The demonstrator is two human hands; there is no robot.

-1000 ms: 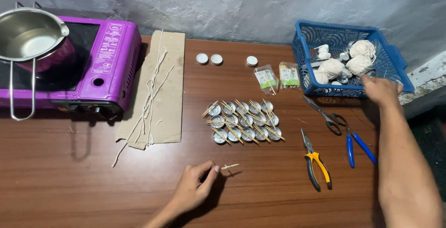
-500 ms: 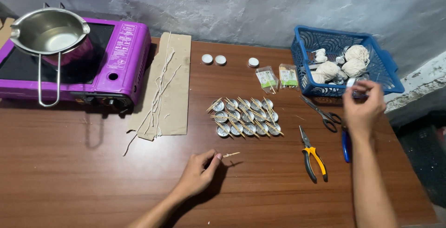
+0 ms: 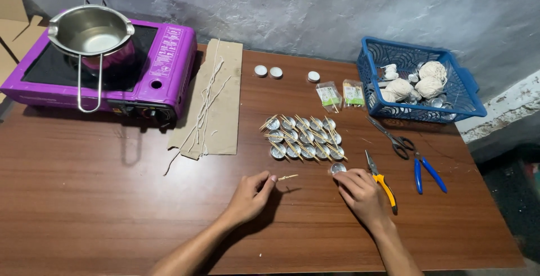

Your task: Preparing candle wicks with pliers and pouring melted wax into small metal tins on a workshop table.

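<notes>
From the head view, a brown wooden desk [image 3: 112,197] stands against a rough grey wall [image 3: 315,6].

The left hand [image 3: 250,197] rests on the desk near the front. Its fingers pinch the end of a small wooden stick [image 3: 288,177] that lies flat on the wood. The right hand [image 3: 363,194] is just beside it to the right. Its fingers are pressed together on a little round metal cup [image 3: 338,167], which sits on the desk at the bottom right corner of the rows of cups.

Those rows of metal cups with sticks across them [image 3: 304,138] lie in the middle of the desk, just behind both hands.

On the right are yellow pliers [image 3: 382,183], touching the right hand, then blue pliers [image 3: 427,173] and scissors [image 3: 394,139]. A blue basket [image 3: 371,93] with white balls of string [image 3: 430,82] stands at the back right corner. Two small packets [image 3: 341,94] lie beside it, and three small white cups [image 3: 275,72] are close to the wall.

On the left is a purple stove [image 3: 169,68] with a shiny metal pot [image 3: 90,31] on top. A flat piece of cardboard [image 3: 225,107] with thin strings [image 3: 205,99] on it lies next to the stove.
</notes>
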